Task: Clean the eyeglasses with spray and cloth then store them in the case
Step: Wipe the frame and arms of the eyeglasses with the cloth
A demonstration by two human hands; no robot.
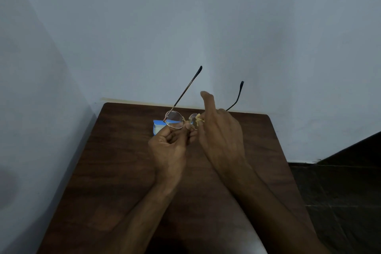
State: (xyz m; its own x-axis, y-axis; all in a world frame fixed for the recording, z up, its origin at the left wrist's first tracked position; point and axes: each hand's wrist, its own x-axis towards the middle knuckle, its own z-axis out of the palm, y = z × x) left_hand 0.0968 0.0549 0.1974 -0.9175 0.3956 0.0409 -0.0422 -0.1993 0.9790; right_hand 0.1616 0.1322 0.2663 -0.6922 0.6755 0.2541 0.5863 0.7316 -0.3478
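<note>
Eyeglasses [174,120], one lens behind cloth [199,119]

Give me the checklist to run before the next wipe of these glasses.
1. Left hand grips the eyeglasses near the bridge: ok.
2. Right hand pinches the yellow cloth against one lens: ok.
3. Both temples unfolded and held above the table: ok.
4. Uncovered lens free of smears: cannot tell.
5. Blue item on the table identified as storage: cannot tell.
</note>
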